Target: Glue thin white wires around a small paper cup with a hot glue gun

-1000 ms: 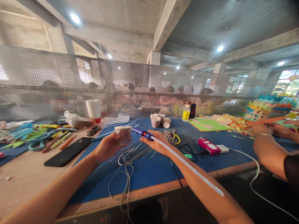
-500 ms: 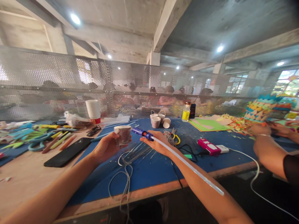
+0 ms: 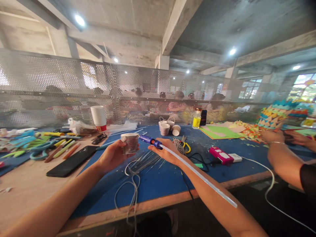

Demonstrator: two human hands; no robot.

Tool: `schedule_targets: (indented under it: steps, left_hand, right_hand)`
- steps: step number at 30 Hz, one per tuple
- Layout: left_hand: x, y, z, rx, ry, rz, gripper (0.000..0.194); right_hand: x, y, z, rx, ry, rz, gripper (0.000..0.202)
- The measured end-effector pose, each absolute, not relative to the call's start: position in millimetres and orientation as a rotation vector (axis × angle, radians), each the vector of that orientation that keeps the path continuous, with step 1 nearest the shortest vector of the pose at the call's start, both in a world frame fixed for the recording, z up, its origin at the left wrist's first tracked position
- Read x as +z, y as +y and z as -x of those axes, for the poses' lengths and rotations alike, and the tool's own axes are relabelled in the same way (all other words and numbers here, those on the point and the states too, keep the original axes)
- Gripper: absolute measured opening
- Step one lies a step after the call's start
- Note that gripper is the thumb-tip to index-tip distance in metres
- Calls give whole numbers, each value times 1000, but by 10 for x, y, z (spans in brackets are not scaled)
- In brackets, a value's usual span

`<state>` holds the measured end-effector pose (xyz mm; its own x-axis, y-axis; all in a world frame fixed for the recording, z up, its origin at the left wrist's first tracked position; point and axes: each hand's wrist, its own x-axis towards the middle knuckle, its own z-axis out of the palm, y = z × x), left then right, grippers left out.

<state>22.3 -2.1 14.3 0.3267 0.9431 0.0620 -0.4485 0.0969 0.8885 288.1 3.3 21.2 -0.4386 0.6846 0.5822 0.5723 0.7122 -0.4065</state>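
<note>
My left hand (image 3: pixel 112 155) is wrapped round a small cup (image 3: pixel 130 144) with a pale rim and a grey-brown, cord-like side, held above the blue mat (image 3: pixel 153 187). My right hand (image 3: pixel 166 150) grips a blue glue gun (image 3: pixel 150 141), its nozzle pointing left at the cup's upper right side; whether they touch is too small to tell. A long clear glue stick (image 3: pixel 199 176) sticks out of the gun's back over my right forearm. Grey cord (image 3: pixel 134 189) hangs in loops below the cup, beside thin wires (image 3: pixel 148 161).
Several small cups (image 3: pixel 165 128) stand behind my hands. Scissors (image 3: pixel 186 147) lie right of my right hand, near a pink device (image 3: pixel 221 155). A black phone (image 3: pixel 71 161) and tools lie left; stacked paper cups (image 3: pixel 98 117) stand behind. Another person's hands (image 3: pixel 274 136) work at far right.
Both my hands, the cup and the glue gun are almost unmoved. At far right the other person's hands have shifted slightly.
</note>
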Motion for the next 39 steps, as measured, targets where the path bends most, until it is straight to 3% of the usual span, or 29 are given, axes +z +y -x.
schedule_targets:
  steps: [13, 19, 26, 39]
  left_hand:
    - [141, -7, -213, 1141, 590, -974, 39]
    - [177, 0, -218, 1229, 611, -942, 36]
    - [214, -14, -226, 1304, 651, -861, 36]
    - [156, 2, -267, 1290, 661, -858, 24]
  right_hand:
    - [229, -17, -2872, 254, -2127, 1002, 27]
    - [144, 105, -2889, 212, -2064, 1141, 32]
    - [19, 193, -2949, 36, -2320, 1434, 37]
    - [-68, 203, -2913, 26, -2526, 1511, 37]
